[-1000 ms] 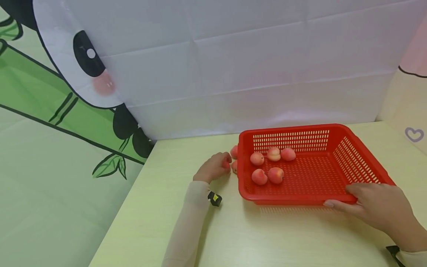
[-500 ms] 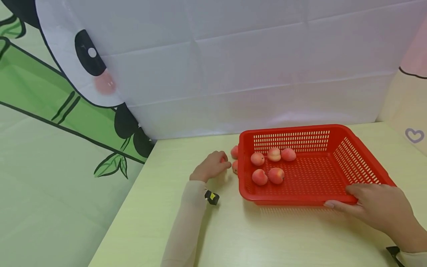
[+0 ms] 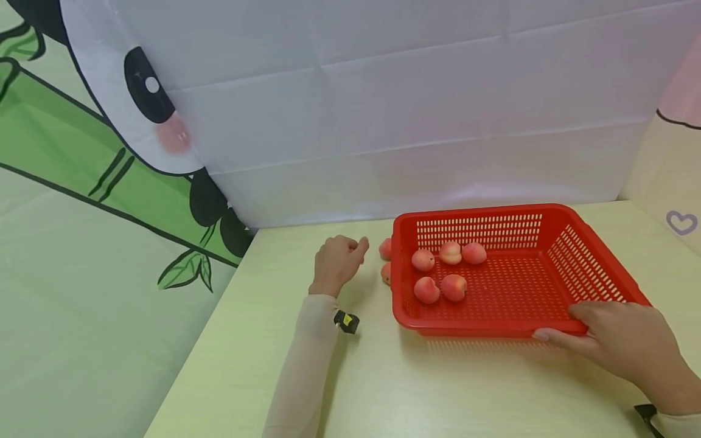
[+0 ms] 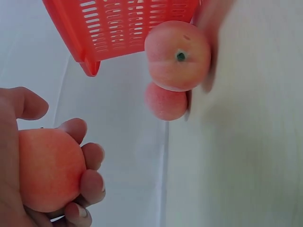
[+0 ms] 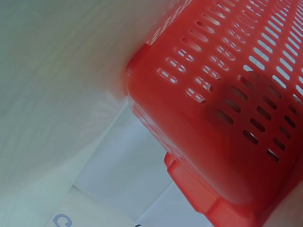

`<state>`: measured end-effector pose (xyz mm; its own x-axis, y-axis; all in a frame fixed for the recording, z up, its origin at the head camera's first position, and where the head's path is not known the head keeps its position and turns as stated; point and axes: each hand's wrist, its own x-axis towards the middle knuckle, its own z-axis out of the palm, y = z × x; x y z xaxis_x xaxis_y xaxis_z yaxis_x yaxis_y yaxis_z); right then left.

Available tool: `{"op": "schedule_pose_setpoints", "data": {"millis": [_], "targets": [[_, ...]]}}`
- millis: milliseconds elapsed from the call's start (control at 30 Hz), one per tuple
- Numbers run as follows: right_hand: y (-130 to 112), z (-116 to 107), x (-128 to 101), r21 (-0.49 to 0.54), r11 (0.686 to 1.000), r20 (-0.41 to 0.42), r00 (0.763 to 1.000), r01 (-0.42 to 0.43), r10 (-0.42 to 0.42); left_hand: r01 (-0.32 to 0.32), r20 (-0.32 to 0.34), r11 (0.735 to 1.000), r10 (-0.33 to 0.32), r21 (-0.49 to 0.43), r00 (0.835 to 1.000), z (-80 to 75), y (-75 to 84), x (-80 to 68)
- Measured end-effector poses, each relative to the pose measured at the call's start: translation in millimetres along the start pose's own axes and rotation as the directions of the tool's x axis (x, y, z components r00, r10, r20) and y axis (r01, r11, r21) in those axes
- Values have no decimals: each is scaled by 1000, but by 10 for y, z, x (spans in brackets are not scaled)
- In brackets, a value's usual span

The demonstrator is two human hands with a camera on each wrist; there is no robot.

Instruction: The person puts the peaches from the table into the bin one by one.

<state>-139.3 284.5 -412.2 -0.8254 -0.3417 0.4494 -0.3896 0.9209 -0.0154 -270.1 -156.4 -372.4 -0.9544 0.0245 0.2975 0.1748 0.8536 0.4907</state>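
Observation:
Fingers of my left hand curl round a peach, which the left wrist view shows against the palm; the head view hides it behind the hand. Two more peaches, one nearer and one farther, lie on the table just outside the left side of a red plastic basket. My right hand grips the basket's near right rim, thumb at the outside front. Inside, several peaches sit toward the left end of the slotted floor.
The pale wooden table runs back to a white printed cloth hung behind it. A cartoon panda and bamboo cover the cloth at the left. A small black wrist device sits at the left cuff.
My left hand has drawn back leftward and away from the two peaches beside the basket, turning as it goes, with the peach in it. The right hand and basket stay put.

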Motion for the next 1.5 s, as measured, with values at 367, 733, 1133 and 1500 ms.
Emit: {"op": "schedule_pose_setpoints", "data": {"millis": [367, 733, 1133, 1500], "targets": [[1, -2, 19, 0, 1000, 1, 1000, -7, 7, -96, -74, 995, 99, 41, 992, -144, 188, -24], [-11, -27, 37, -1, 1000, 32, 999, -16, 16, -225, -181, 969, 242, 106, 953, -446, 551, -175], [8, -5, -16, -2, 1000, -49, 999, 13, -13, -412, -294, 896, 444, 166, 846, -748, 1077, -454], [7, 31, -16, -7, 1000, 1, 1000, 0, 0, -669, -371, 735, 656, 114, 658, -898, 1480, -546]]}}
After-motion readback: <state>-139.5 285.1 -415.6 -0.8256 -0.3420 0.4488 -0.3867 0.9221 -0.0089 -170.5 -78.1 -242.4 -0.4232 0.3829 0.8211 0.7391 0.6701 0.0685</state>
